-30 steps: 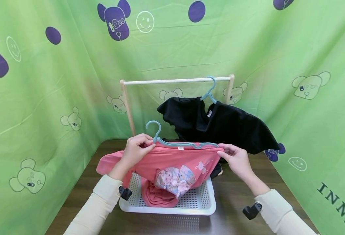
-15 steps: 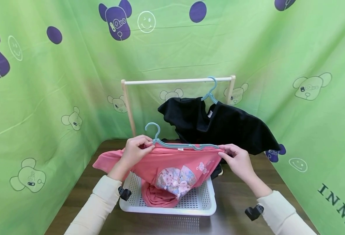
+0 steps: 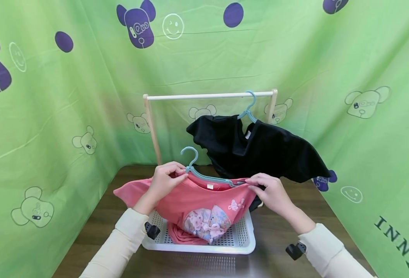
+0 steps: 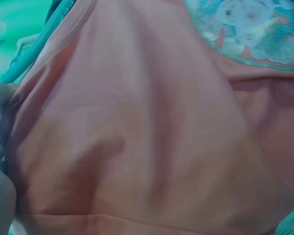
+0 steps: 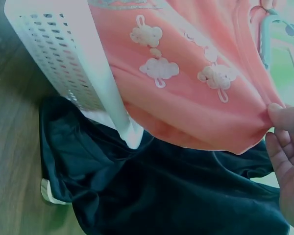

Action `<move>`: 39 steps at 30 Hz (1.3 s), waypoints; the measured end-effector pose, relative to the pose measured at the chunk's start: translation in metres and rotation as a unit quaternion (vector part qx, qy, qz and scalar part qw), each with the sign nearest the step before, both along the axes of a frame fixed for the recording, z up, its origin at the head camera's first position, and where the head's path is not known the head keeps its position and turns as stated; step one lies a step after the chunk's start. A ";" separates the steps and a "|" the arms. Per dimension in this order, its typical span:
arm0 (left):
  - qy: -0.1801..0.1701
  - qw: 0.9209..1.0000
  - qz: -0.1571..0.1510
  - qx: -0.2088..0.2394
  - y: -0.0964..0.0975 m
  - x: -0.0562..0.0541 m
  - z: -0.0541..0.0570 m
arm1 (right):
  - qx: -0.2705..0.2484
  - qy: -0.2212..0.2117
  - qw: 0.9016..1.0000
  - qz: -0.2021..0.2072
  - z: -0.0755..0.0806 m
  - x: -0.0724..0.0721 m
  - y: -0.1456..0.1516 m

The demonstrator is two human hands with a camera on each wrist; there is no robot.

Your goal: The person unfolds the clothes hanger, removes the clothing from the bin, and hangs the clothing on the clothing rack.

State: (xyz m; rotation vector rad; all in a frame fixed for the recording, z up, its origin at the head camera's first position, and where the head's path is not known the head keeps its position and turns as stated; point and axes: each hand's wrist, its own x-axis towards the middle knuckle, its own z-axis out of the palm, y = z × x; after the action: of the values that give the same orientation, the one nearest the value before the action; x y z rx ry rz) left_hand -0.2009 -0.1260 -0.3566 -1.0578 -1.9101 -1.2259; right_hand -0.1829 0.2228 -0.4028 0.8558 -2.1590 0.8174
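Observation:
A pink shirt with a printed bow and small figures is held up over a white basket, its lower part bunched inside. A light blue hanger sits in the shirt's neckline, its hook standing up at the left. My left hand pinches the shirt and hanger near the base of the hook. At the other end of the neckline, my right hand pinches the collar edge between thumb and fingers. The right wrist view shows that pinch on the pink fabric. The hanger's right tip is partly hidden by the right hand.
Behind stands a rack with a white rail and wooden posts. From its right end a black garment hangs on another light blue hanger, close behind my right hand. A green printed curtain surrounds the brown table.
My right hand has moved left and slightly down, and the neckline now sags open wider. My left hand and the hanger's hook have shifted a little right and down.

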 end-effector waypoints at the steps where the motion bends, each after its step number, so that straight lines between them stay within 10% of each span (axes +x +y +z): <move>1: -0.001 1.000 0.003 0.003 0.001 0.000 0.000 | -0.004 -0.004 1.000 0.000 0.000 0.000 -0.002; 14: -0.031 0.998 0.005 0.046 0.009 -0.001 -0.008 | -0.076 -0.070 0.995 0.011 -0.006 0.005 -0.013; 22: -0.053 0.997 0.011 0.057 0.020 0.001 -0.013 | -0.102 -0.101 0.990 0.004 0.024 0.033 -0.044; 39: -0.106 0.991 -0.004 0.083 0.022 0.003 -0.011 | -0.108 -0.105 0.989 -0.010 -0.002 0.000 -0.031</move>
State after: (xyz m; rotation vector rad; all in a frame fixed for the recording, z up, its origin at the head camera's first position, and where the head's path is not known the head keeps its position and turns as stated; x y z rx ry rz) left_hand -0.1981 -0.1037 -0.3675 -0.8796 -1.9204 -1.5244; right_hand -0.1825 0.1918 -0.4049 0.6610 -2.2015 1.1506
